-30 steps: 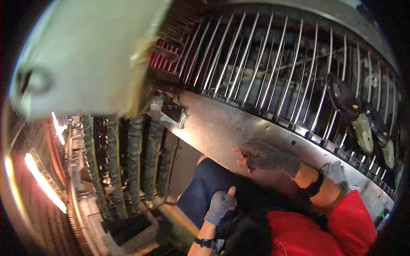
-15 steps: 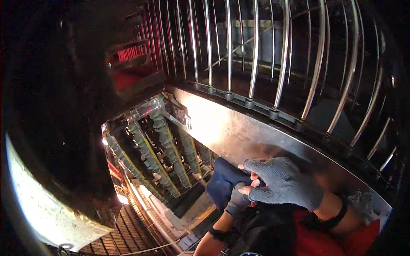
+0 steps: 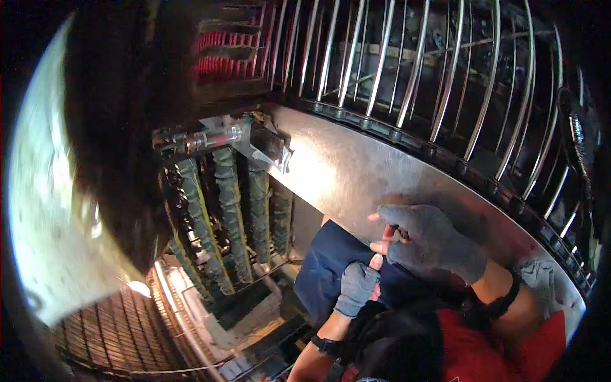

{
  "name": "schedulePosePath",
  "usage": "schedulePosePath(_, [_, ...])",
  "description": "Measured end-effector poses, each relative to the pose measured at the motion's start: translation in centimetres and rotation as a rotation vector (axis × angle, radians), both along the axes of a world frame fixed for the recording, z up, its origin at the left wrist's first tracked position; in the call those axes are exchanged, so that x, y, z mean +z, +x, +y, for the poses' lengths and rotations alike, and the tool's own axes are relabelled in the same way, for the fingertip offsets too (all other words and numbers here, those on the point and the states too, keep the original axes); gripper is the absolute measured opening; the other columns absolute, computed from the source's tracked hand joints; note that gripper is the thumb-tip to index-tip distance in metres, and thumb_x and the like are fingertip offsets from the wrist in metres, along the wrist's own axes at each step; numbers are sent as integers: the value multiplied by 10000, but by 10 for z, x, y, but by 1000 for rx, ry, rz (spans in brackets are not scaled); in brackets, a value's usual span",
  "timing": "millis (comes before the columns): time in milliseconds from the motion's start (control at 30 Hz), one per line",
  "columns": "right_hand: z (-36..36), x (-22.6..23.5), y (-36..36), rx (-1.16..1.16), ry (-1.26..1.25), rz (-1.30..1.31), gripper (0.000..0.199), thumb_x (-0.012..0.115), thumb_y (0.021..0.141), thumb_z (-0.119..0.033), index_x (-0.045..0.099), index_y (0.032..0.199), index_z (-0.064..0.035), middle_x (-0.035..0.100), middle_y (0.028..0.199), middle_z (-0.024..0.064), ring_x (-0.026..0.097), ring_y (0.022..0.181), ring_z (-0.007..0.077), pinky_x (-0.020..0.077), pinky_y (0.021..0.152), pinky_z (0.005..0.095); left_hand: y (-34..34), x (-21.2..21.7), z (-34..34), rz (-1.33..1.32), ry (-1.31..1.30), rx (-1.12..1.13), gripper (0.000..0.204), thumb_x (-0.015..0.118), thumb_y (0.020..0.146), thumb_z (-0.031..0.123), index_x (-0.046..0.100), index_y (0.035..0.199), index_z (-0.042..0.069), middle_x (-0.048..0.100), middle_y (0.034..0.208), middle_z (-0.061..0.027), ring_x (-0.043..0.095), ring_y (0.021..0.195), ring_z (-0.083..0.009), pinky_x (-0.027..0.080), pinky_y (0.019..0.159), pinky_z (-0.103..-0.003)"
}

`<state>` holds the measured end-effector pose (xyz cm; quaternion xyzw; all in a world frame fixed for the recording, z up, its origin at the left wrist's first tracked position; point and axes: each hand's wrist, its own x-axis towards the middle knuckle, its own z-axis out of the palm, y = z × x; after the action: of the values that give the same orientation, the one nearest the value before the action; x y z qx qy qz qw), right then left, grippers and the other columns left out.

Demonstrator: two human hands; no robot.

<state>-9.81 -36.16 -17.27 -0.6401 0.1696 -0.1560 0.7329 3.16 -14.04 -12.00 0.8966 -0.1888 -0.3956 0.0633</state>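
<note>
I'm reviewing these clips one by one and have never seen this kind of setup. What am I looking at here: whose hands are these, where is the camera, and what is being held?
The picture comes from a fisheye camera worn on a person's head, looking down, so straight edges bend near the rim. Both hands wear grey fingerless gloves. The right hand rests on a curved shiny metal panel, its fingers over the top edge of a dark blue cloth. The left hand grips that cloth lower down. Above the panel runs a row of metal bars. To the left stand green ribbed columns inside the machine. The red at the bottom is the person's shirt.
</note>
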Motion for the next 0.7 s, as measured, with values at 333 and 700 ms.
schedulePosePath(333, [55,10,33,-188,66,252,353,731,977,-236,670,1261,-36,652,783,33,648,709,118,535,669,315,10,34,79,207,-419,99,640,498,1072,522,742,803,-4,711,702,-135,719,699,-253,555,718,-394])
schedulePosePath(700, [98,127,276,67,-549,75,679,822,910,-239,525,1482,-24,674,1183,83,658,993,142,540,881,300,88,0,239,573,-1506,707,513,541,1080,495,733,1037,21,720,909,-33,663,893,-150,542,839,-358])
